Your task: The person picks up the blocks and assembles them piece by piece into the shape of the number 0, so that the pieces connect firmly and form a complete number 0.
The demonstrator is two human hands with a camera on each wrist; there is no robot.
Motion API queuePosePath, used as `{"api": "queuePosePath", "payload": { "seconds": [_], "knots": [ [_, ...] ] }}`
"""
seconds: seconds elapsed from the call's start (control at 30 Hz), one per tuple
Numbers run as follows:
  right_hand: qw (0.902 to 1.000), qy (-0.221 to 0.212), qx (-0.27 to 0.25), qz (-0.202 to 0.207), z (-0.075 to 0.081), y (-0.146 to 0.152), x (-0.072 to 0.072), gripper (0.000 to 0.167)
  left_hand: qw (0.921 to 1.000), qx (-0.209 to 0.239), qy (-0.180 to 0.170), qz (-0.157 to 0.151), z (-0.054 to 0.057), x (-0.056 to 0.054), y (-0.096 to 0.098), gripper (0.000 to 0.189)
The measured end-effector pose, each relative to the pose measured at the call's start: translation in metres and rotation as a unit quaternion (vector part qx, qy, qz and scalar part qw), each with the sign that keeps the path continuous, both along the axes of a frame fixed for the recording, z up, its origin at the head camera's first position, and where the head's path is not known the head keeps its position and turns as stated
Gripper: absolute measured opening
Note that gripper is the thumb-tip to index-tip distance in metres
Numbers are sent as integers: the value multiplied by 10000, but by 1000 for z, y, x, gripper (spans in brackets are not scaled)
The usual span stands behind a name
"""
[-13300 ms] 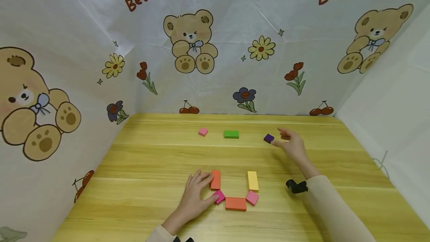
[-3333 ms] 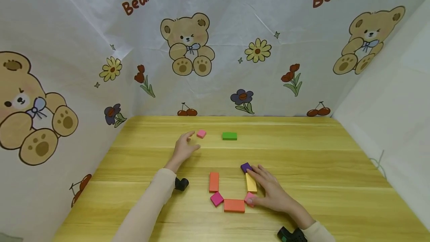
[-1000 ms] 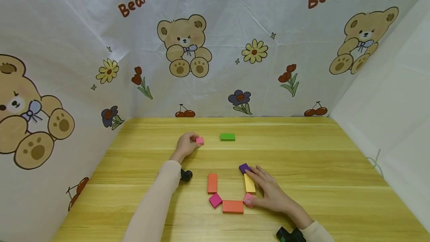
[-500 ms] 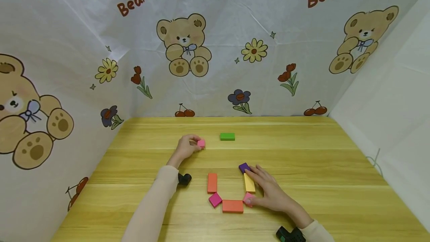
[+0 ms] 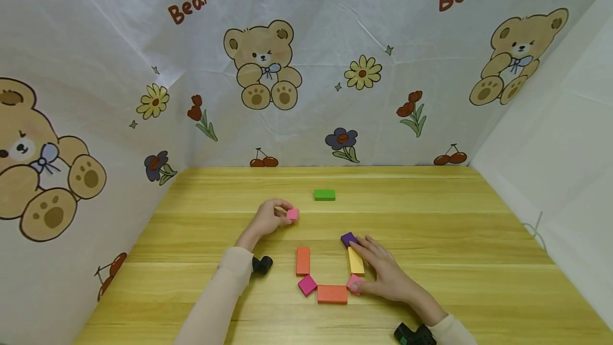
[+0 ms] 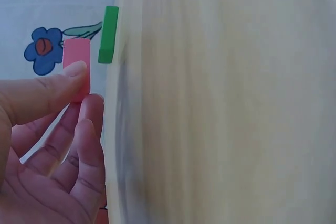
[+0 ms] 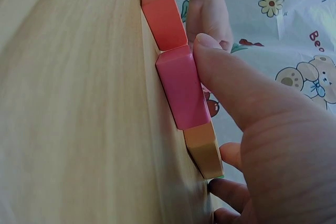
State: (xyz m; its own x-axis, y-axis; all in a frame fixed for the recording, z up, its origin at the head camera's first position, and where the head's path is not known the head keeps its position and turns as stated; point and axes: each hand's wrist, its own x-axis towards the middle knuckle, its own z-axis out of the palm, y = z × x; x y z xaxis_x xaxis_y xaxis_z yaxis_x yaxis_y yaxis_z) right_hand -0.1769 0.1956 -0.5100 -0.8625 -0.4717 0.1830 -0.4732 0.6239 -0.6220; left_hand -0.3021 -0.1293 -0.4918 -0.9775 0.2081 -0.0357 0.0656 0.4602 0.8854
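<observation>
My left hand (image 5: pixel 267 219) pinches a small pink block (image 5: pixel 292 215) between thumb and fingers; in the left wrist view the thumb lies across the block's face (image 6: pixel 76 52). At the right of a U-shaped row of blocks, my right hand (image 5: pixel 387 277) rests with fingers extended. Its thumb touches another pink block (image 7: pixel 181 87), while the fingers lie by the yellow block (image 5: pixel 355 261) and the purple block (image 5: pixel 348 239). An orange-red block (image 5: pixel 332 294) forms the bottom of the U. A magenta block (image 5: pixel 307 285) and an upright orange-red block (image 5: pixel 303 261) make its left side.
A green block (image 5: pixel 324 195) lies alone toward the back of the wooden table (image 5: pixel 431 201). Behind the table hangs a white cloth (image 5: pixel 316 116) printed with bears and flowers. A white wall (image 5: pixel 565 174) stands at the right.
The left hand took hold of the pink block at the back and has carried it toward the front and right. Earlier, the right hand brought the purple block to the yellow one; lately it stays still.
</observation>
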Motion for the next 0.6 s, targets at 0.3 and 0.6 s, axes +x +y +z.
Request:
{"api": "queuePosePath", "payload": {
  "seconds": [0.3, 0.6],
  "knots": [
    [10000, -37, 78, -48, 0, 0, 0, 92, 9986, -218, 56, -473, 4, 14, 11, 30],
    [10000, -56, 57, -41, -1, 1, 0, 91, 9931, -342, 38, -1118, 4, 25, 19, 28]
  ]
}}
